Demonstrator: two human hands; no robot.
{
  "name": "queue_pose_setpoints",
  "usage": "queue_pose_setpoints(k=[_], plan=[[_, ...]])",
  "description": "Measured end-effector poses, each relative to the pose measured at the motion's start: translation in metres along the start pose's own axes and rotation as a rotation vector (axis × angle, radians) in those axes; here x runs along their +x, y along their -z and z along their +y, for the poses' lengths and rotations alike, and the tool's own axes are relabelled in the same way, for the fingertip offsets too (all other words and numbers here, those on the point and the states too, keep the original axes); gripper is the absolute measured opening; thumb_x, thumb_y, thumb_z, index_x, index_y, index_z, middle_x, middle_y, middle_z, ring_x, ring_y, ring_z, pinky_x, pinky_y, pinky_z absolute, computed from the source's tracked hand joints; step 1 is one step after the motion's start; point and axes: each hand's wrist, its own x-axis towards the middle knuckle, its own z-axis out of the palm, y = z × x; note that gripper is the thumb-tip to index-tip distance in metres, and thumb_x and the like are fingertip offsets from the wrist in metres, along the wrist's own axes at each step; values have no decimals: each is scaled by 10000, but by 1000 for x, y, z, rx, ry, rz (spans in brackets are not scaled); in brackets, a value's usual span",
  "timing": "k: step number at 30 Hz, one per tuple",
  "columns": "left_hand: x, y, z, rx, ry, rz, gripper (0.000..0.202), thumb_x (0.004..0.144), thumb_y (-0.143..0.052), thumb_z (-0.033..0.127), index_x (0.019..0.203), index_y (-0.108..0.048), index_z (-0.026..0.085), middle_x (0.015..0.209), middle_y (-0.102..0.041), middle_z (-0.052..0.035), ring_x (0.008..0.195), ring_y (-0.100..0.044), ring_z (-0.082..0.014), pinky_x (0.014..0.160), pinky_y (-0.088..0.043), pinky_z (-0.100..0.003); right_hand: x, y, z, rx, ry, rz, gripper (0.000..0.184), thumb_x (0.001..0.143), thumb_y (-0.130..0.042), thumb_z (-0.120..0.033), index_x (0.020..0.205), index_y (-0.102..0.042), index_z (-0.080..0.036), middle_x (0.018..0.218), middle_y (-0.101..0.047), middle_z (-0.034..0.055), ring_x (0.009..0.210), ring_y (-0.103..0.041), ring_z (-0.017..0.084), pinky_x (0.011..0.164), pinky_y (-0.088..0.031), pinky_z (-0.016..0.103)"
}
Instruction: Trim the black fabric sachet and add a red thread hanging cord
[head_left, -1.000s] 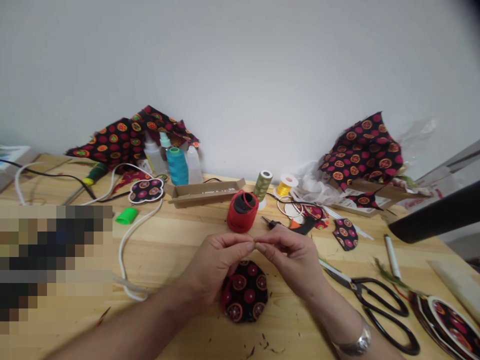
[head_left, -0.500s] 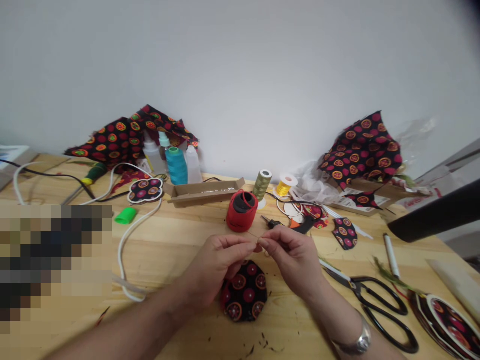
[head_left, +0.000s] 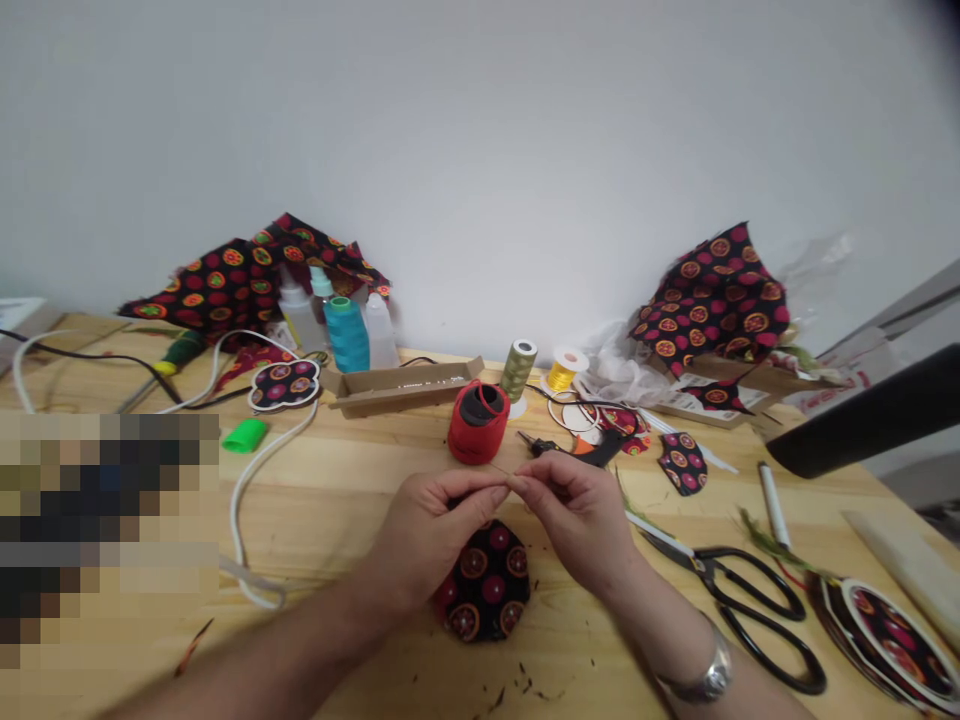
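My left hand and my right hand meet at their fingertips, both closed in a pinch. Between them shows a thin thread-like strand, too fine to make out fully. Just under my left hand lies an octagonal padded piece of dark fabric with red and orange circles, its upper edge partly hidden by the fingers. Right behind my fingertips stands a cone of red thread.
Black-handled scissors lie right of my right hand. Behind are a green thread spool, a yellow spool, a cardboard tray and a teal thread cone. A white cable loops at left.
The view has shifted slightly, so most things sit a little further left. My hands keep their pinch, fingertips together, with only a slight movement.
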Motion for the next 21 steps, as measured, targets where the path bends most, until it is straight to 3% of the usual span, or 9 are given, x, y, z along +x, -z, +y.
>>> queue_pose_setpoints(k=[5, 8, 11, 14, 21], plan=[[-2, -2, 1, -17, 25, 24, 119, 744, -662, 257, 780, -773, 229, 739, -742, -2, 726, -609, -175, 667, -429, -244, 2, -1, 0, -11, -19, 5, 135, 792, -604, -253, 688, -653, -180, 655, -643, 26, 616, -557, 139, 531, -425, 242], [-2, -2, 0, -123, 90, 7, 114, 729, -677, 274, 754, -767, 209, 662, -693, 4, 586, -531, -131, 547, -380, -227, 2, -2, 0, 3, -24, 5, 135, 787, -600, -250, 683, -651, -181, 658, -647, 29, 619, -564, 141, 532, -431, 242], [-1, -1, -2, -247, 163, -34, 151, 716, -688, 316, 735, -756, 183, 469, -529, 47, 423, -339, -77, 420, -237, -215, 1, -1, -1, 20, -25, 4, 135, 784, -599, -246, 677, -650, -181, 661, -651, 31, 622, -572, 143, 540, -438, 244], [1, 0, -6, -328, 206, -100, 212, 702, -703, 358, 726, -743, 152, 392, -333, 93, 401, -192, -59, 402, -118, -222, 0, -1, 0, 31, -26, -4, 135, 785, -602, -242, 678, -653, -178, 662, -654, 33, 623, -576, 143, 554, -446, 249], [4, 3, -10, -388, 250, -172, 235, 712, -706, 347, 813, -738, 137, 405, -304, 104, 398, -167, -51, 397, -89, -226, 1, -1, 1, 23, -14, -4, 121, 785, -604, -239, 693, -655, -180, 669, -651, 31, 629, -577, 142, 545, -441, 241]])
